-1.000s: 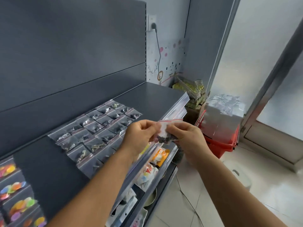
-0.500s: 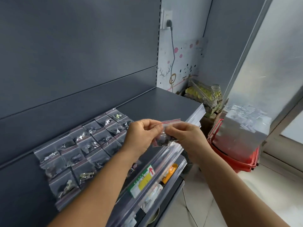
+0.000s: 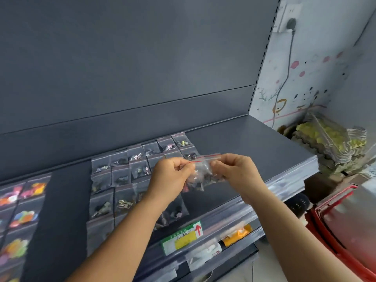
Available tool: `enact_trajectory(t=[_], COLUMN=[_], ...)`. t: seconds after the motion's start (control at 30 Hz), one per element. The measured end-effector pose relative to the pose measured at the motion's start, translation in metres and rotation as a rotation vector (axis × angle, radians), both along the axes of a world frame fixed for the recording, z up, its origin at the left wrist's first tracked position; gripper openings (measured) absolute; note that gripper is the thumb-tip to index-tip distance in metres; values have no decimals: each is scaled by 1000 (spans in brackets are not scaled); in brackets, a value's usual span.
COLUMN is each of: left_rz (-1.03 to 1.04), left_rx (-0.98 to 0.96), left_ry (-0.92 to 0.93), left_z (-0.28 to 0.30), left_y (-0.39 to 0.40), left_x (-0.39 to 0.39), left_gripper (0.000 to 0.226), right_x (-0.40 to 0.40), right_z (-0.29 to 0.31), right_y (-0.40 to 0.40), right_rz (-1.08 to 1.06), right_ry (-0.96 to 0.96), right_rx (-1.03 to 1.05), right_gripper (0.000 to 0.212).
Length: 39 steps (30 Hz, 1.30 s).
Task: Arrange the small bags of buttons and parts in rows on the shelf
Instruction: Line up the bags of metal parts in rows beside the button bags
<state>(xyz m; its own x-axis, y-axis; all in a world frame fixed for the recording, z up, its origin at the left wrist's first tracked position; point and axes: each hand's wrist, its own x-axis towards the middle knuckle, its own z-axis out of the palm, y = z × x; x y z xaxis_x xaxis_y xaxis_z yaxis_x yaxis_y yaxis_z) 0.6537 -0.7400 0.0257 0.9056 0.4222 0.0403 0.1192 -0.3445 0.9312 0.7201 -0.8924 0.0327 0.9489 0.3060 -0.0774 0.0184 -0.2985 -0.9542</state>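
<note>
Here, a small clear zip bag of buttons and parts is being held up between two hands above the front of a dark grey shelf. The bag's left side is being pinched by the curled fingers and thumb of the left hand, while its right side, just below the red seal strip, is being gripped by the curled fingers and thumb of the right hand. The bag is being kept clear of the shelf surface, in the air between the two hands, with its dark and pinkish contents gathered toward the bottom.

Behind and below the hands, rows of similar small bags are being displayed flat on the shelf, side by side and touching, running from the back panel toward the front edge. Further left, apart from that block by a bare strip of shelf, bags of brightly coloured buttons are being shown in a column. A green and yellow price label with a red arrow is being carried on the clear strip along the shelf's front edge, and an orange packet is being glimpsed on the level beneath. To the right, a red basket is being seen on the floor, and a plugged-in wall socket is being shown at the upper right.
</note>
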Motion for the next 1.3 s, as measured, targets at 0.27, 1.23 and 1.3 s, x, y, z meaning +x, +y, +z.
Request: enact_trajectory(t=[0.27, 1.23, 1.3], left_rz=[110, -23, -35], left_rx=[138, 794, 801], left_ry=[135, 222, 263], left_z=[-17, -41, -42], left_y=[-25, -45, -45], left_x=[-4, -22, -21], left_gripper=[12, 31, 32], right_x=[25, 26, 27], right_z=[-20, -53, -55], right_y=[-17, -18, -17], right_rz=[167, 595, 594], right_ry=[69, -682, -688], right_rx=[-199, -541, -527], right_gripper=[19, 8, 8])
